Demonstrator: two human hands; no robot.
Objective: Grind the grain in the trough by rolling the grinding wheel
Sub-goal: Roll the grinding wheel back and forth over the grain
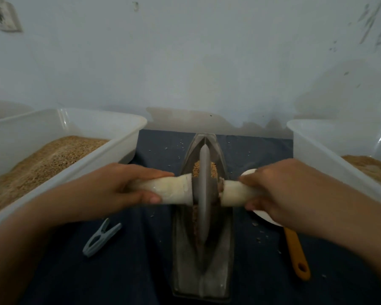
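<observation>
A long grey metal trough (pixel 223 256) lies lengthwise on the dark blue cloth in front of me. A grey grinding wheel (pixel 204 194) stands upright on edge in its groove, on a pale wooden axle (pixel 174 189) that crosses the trough. My left hand (pixel 119 186) is wrapped around the left end of the axle. My right hand (pixel 279 190) grips the right end. Brown grain (pixel 196 169) is heaped in the groove on both sides of the wheel, just beyond the axle.
A white plastic tub of grain (pixel 123 137) stands at the left, another white tub (pixel 312 146) at the right. A grey clothes peg (pixel 101 237) lies left of the trough. An orange-handled scoop (pixel 296 254) lies at the right, its white bowl under my right hand. A wall is close behind.
</observation>
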